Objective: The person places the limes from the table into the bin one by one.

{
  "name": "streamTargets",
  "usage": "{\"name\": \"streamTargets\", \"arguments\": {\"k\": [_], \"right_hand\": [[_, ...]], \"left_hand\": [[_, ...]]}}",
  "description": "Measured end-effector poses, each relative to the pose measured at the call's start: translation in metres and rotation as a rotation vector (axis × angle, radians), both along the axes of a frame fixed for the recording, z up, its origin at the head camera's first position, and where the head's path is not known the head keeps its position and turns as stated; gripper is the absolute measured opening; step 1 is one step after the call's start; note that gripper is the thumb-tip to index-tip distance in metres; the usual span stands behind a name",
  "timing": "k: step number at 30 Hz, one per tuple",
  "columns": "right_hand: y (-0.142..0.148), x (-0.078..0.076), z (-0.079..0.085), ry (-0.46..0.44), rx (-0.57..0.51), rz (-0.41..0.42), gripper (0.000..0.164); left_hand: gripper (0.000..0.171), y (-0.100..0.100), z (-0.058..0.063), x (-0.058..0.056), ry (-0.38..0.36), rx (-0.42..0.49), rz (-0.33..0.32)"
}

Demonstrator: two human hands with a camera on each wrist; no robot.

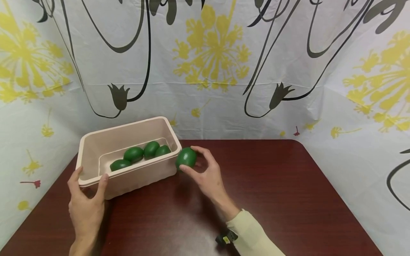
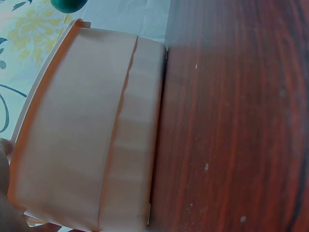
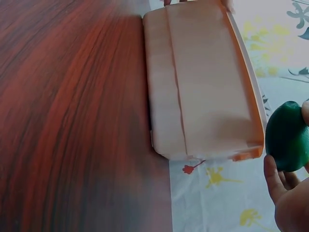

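Observation:
A beige plastic bin (image 1: 141,179) stands at the table's back left, turned at a slight angle. My left hand (image 1: 85,211) holds its near left corner, thumb on the front rim and fingers at the left end. Several smooth dark green fruits (image 1: 133,154), lime- or avocado-like, lie on the bin's floor toward the front and right. Between thumb and fingers, my right hand (image 1: 205,176) pinches another green fruit (image 3: 288,137) just outside the bin's right end, at about rim height. In the left wrist view, that fruit (image 2: 68,4) is cut off by the top edge.
The dark red-brown wooden table (image 1: 272,199) spreads to the right and front. Behind it and at both sides hangs a white cloth (image 1: 224,117) with yellow and grey flower prints. A small black device (image 1: 226,237) is at my right sleeve.

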State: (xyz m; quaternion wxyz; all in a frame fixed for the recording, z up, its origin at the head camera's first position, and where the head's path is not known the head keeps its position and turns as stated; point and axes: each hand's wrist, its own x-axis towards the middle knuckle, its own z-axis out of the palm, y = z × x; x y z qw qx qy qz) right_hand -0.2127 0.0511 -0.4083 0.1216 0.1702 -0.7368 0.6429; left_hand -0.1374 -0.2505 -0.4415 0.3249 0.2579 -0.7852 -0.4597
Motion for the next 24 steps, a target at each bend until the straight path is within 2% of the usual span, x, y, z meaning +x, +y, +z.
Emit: {"name": "streamTargets", "arguments": {"k": [13,24], "right_hand": [[-0.007,0.002,0.005,-0.004,-0.045,0.044,0.062],[-0.013,0.000,0.011,0.010,-0.029,0.066,0.062]], "left_hand": [[0.077,0.001,0.000,0.000,0.008,-0.007,-0.012],[0.076,0.001,0.001,0.000,0.010,-0.010,0.000]]}}
